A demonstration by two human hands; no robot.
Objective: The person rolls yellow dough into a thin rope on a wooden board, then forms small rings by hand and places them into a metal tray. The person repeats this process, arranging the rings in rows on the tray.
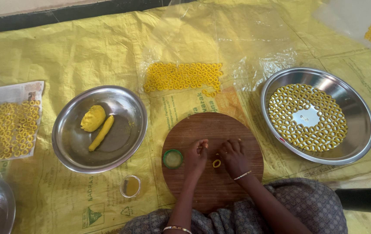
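Person sits on floor, patterned cloth (pixel 298 203) over lap, both hands on round wooden board (pixel 213 182) right in front so work stays within reach. Left hand (pixel 195 157) fingers pinched together on a small bit of yellow dough, not a full fist. Right hand (pixel 234 157) curled, fingertips down on board beside a finished dough ring (pixel 216 163) lying between the hands; cannot tell if it grips anything. Small green-rimmed cup (pixel 173 158) on board edge, just beside left hand, handy for dipping probably. Clear small cup (pixel 130 186) off board on yellow sheet (pixel 85 52). Left steel bowl (pixel 70 145) holds dough lump (pixel 92 118) and rolled dough log (pixel 101 132), stock near left side. Right steel bowl (pixel 359 125) has rings laid in circles, apart so likely not sticking. Farther: ring rows on clear plastic (pixel 183 76), more on newspaper (pixel 7 93) far left.
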